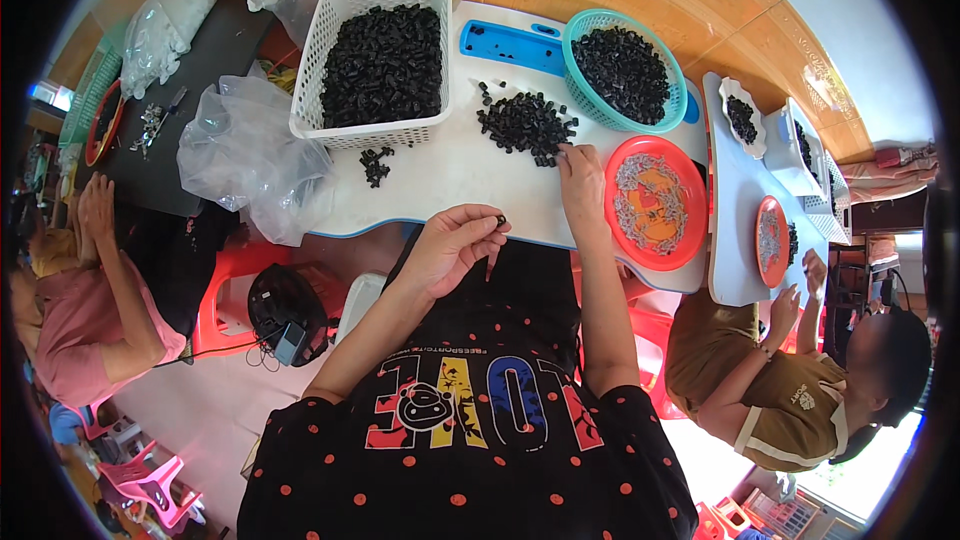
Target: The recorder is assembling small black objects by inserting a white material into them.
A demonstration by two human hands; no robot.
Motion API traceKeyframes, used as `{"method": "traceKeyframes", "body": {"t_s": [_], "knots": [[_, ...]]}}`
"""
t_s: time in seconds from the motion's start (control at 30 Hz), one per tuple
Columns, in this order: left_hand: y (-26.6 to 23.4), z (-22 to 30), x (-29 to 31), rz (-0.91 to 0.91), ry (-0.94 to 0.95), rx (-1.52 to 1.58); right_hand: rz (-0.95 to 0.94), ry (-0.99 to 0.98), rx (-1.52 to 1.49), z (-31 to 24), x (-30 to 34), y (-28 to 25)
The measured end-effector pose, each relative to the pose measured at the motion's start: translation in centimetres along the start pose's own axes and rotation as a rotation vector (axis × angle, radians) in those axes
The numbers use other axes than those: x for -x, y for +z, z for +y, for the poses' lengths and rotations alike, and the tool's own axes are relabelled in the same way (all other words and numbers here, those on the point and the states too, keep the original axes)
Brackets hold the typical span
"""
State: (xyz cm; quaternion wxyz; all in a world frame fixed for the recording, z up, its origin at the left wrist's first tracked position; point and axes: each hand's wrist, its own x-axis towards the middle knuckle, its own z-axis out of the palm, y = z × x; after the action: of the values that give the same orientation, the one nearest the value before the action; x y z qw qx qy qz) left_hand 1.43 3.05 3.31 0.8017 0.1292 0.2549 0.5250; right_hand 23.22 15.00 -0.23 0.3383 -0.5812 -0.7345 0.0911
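My left hand point(455, 248) is raised over the table's front edge, thumb and fingers pinched on a small black plastic piece point(501, 221). At the right side of a loose pile of black plastic pieces point(520, 124), my right hand point(582, 185) has its fingertips drawn together against the pile. What lies between those fingertips is hidden. Just right of that hand sits a red-orange plate point(618, 222) with many small clear or silvery parts point(640, 180) spread on it. A smaller cluster of black pieces point(376, 167) lies farther left on the white table point(440, 190).
A white basket point(310, 90) and a turquoise basket point(592, 108), both full of black pieces, stand behind the pile. Between them lies a blue tray point(510, 46). Clear plastic bags point(250, 145) crowd the left. Other people sit left point(120, 320) and right point(770, 380) at neighbouring tables.
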Motion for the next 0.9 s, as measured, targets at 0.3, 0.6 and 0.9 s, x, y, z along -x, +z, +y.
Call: {"method": "traceKeyframes", "body": {"t_s": [0.3,0.6,0.9], "knots": [[0.0,-0.2,-0.3,0.030,-0.008,-0.025,-0.025,0.041,-0.109,-0.3,1.0,-0.8],[0.2,-0.2,-0.2,0.022,-0.012,-0.049,-0.059,-0.076,-0.145,0.3,-0.1,0.2],[0.3,-0.4,-0.2,0.061,-0.019,-0.059,-0.047,0.042,-0.190,0.1,1.0,-0.5]]}}
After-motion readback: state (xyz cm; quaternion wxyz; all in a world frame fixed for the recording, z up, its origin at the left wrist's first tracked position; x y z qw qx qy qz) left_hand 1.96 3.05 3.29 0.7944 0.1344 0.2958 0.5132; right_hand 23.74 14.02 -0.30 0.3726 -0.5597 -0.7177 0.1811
